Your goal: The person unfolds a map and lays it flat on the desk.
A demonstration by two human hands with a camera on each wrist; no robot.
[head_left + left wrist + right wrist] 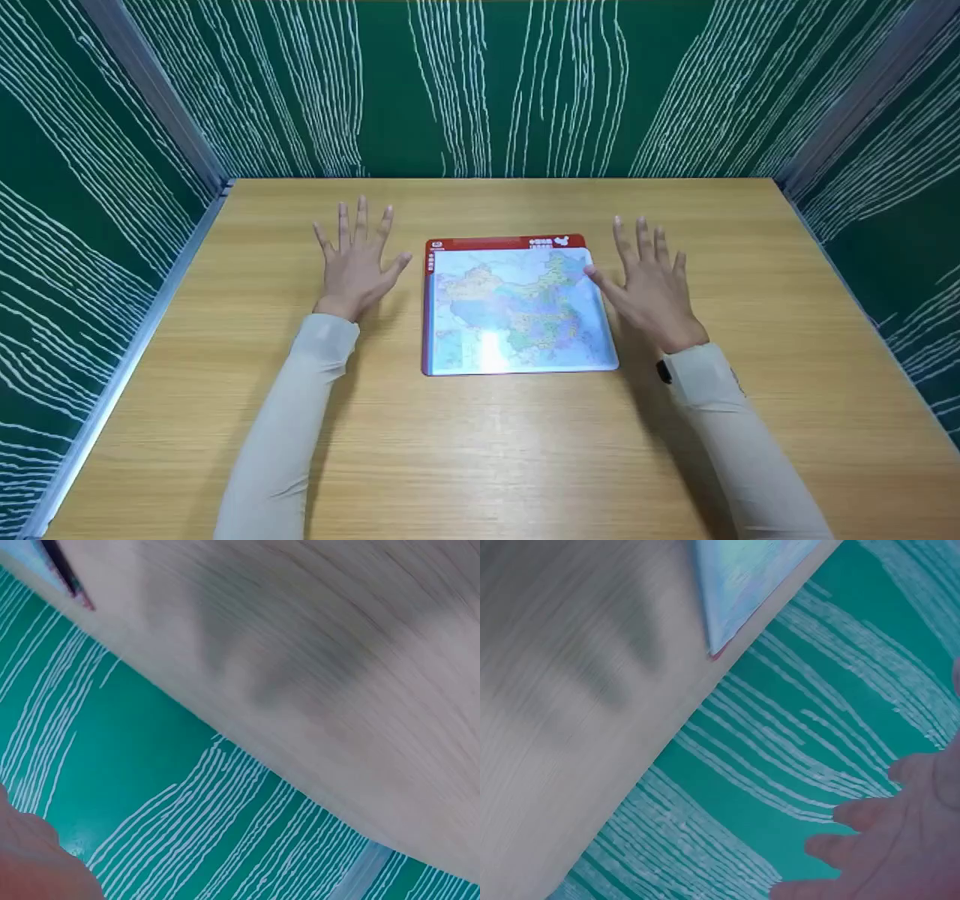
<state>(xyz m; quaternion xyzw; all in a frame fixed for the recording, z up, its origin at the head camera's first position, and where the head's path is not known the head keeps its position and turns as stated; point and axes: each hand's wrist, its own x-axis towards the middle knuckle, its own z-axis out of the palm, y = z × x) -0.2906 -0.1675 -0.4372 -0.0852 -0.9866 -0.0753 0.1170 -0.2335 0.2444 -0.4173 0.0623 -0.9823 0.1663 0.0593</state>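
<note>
A flat map puzzle board (517,307) with a red top border lies on the wooden table, showing a coloured map of China under a shiny surface. To its left, my left hand (356,274) is spread with the fingers straight and holds nothing. My right hand (652,292) is spread the same way on the other side, its thumb tip overlapping the board's right edge in the head view. In the right wrist view, a corner of the board (742,592) shows beyond the shadow of the fingers. Only part of the left hand (37,862) appears in the left wrist view.
The wooden table (495,450) extends around the board on every side. Green panels with white wavy lines (390,90) stand along the back and both sides, joined by grey posts (154,82) at the corners. A dark band (664,371) circles the right wrist.
</note>
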